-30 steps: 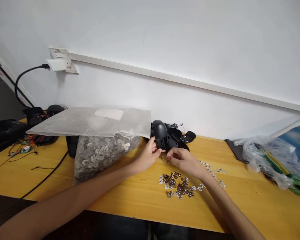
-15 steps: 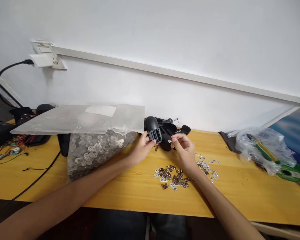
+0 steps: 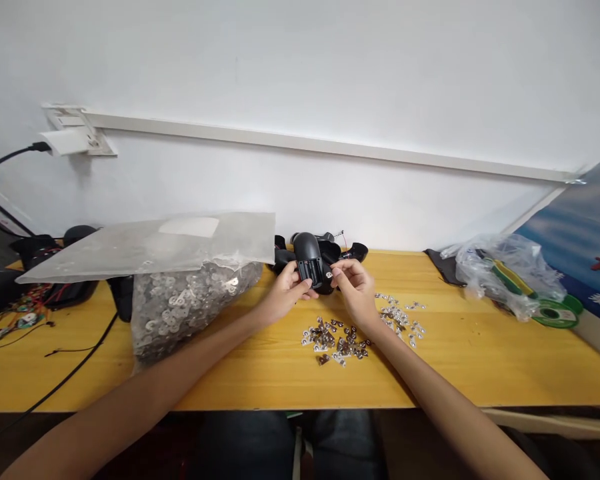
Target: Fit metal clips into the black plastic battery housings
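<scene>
A black plastic housing with an open battery compartment [image 3: 309,257] is gripped by my left hand [image 3: 286,293], thumb at its lower edge. Just to its right, my right hand [image 3: 354,287] pinches a small silver metal battery contact [image 3: 329,274] between thumb and fingertips, close to the housing but apart from it. Below my hands a loose pile of battery contacts [image 3: 337,341] lies on the wooden table [image 3: 260,387]. More shiny contacts [image 3: 403,320] are scattered by my right forearm, which partly hides them.
A large clear bag full of metal contacts [image 3: 180,307] stands at the left. More black housings [image 3: 357,252] lie behind my hands. Wires and circuit boards [image 3: 25,313] sit far left. On the right are a plastic bag [image 3: 520,267], yellow-green pliers [image 3: 513,279] and a green spool [image 3: 555,313].
The camera view has shifted slightly. My right hand has brought the contact a little nearer to the housing, and the housing is turned more upright in my left hand.
</scene>
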Tool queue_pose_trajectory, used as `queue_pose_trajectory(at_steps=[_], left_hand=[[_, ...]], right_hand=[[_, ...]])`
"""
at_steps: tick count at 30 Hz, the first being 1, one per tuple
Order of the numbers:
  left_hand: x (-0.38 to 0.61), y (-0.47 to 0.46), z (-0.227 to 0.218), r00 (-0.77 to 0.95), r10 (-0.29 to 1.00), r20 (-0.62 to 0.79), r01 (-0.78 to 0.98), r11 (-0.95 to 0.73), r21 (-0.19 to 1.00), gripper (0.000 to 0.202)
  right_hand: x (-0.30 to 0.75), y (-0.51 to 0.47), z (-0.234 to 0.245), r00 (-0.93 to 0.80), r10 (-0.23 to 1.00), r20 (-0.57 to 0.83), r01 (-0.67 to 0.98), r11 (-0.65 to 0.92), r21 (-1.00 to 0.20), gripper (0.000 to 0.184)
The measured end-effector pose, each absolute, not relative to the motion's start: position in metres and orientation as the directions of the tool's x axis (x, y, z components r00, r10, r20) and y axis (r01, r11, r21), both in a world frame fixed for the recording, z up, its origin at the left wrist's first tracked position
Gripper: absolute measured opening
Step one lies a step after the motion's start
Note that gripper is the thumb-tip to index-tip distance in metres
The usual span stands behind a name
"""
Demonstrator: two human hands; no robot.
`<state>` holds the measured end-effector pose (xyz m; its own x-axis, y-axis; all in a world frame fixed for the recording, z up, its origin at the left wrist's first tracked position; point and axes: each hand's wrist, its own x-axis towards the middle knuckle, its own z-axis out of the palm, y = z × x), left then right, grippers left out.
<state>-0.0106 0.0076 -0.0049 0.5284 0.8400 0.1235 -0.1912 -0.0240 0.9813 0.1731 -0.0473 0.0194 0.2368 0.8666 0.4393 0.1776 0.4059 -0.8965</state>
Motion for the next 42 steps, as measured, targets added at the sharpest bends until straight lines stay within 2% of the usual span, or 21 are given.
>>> queue_pose_trajectory(at_steps=[3, 9, 13, 19, 23, 27, 33, 39, 42], left_hand=[[-0.011, 0.008, -0.005, 0.497, 0.854, 0.156, -0.208, -0.057, 0.977, 0.048], [-0.010, 0.008, -0.009, 0.447, 0.866, 0.225, -0.261, -0.115, 0.959, 0.054], [-0.009, 0.007, -0.011, 0.465, 0.847, 0.258, -0.293, -0.128, 0.948, 0.061], [-0.007, 0.002, -0.012, 0.466, 0.843, 0.268, -0.297, -0.137, 0.945, 0.062], [-0.007, 0.000, -0.011, 0.472, 0.845, 0.252, -0.279, -0.128, 0.952, 0.062], [-0.007, -0.001, -0.009, 0.456, 0.858, 0.236, -0.278, -0.115, 0.954, 0.059], [-0.007, 0.000, -0.010, 0.454, 0.864, 0.216, -0.290, -0.086, 0.953, 0.058], [-0.008, -0.002, -0.011, 0.484, 0.844, 0.232, -0.283, -0.101, 0.954, 0.057], [-0.008, -0.004, -0.012, 0.500, 0.830, 0.246, -0.287, -0.109, 0.952, 0.058]], right_hand=[[0.170, -0.047, 0.016, 0.219, 0.882, 0.418, 0.160, 0.390, -0.907, 0.030], [0.161, -0.047, 0.006, 0.165, 0.944, 0.286, 0.111, 0.270, -0.956, 0.034], [0.160, -0.047, 0.005, 0.169, 0.949, 0.266, 0.125, 0.247, -0.961, 0.036], [0.159, -0.047, 0.004, 0.175, 0.953, 0.246, 0.203, 0.209, -0.956, 0.038], [0.156, -0.048, 0.001, 0.193, 0.955, 0.224, 0.191, 0.188, -0.963, 0.036], [0.156, -0.048, -0.001, 0.226, 0.937, 0.265, 0.199, 0.222, -0.955, 0.037], [0.170, -0.048, 0.003, 0.119, 0.918, 0.379, 0.454, 0.289, -0.842, 0.023], [0.182, -0.051, 0.007, -0.127, 0.860, 0.494, 0.736, 0.415, -0.535, 0.002], [0.180, -0.053, 0.008, -0.171, 0.859, 0.482, 0.770, 0.422, -0.478, 0.004]])
